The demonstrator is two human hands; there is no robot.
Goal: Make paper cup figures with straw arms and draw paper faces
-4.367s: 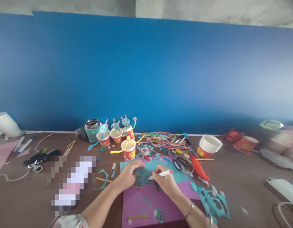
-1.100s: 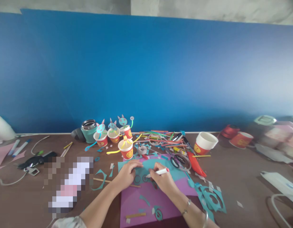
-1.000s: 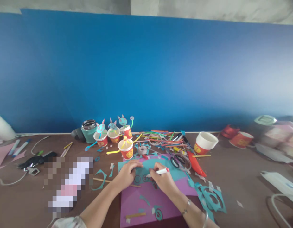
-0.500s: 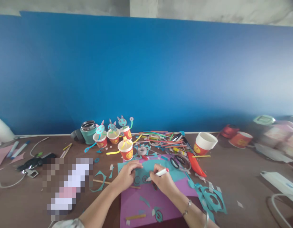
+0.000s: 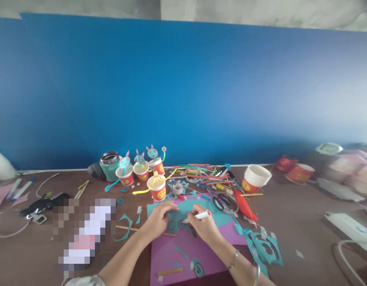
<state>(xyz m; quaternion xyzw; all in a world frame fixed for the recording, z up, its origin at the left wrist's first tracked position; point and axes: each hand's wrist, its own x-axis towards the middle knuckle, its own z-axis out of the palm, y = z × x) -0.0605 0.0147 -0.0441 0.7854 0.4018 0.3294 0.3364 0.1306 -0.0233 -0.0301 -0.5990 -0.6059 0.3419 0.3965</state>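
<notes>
My right hand (image 5: 200, 223) is closed around a white marker (image 5: 202, 215) with a red end. Its tip points down-left at a drawn circle on a teal paper sheet (image 5: 198, 206). Two small ringed circles show on that sheet between my hands. My left hand (image 5: 162, 216) lies on the left part of the teal sheet, fingers stretched out and holding nothing. Under the teal sheet is a larger purple sheet (image 5: 171, 258). Scraps, a cut teal ring (image 5: 198, 270) and a yellow stick (image 5: 170, 272) rest on the purple sheet.
Several paper cups with cut-out figures, one yellow-topped cup (image 5: 157, 190) among them, stand behind my left hand. Scissors (image 5: 218, 203), a tape roll (image 5: 177, 188) and colored sticks lie beyond the sheets. White-and-red cups (image 5: 256, 178) stand right. Teal offcuts (image 5: 266, 248) lie beside my right forearm.
The marker's tip has shifted slightly within the right-hand circle, and its angle is a little flatter. My left hand has stayed in place on the sheet.
</notes>
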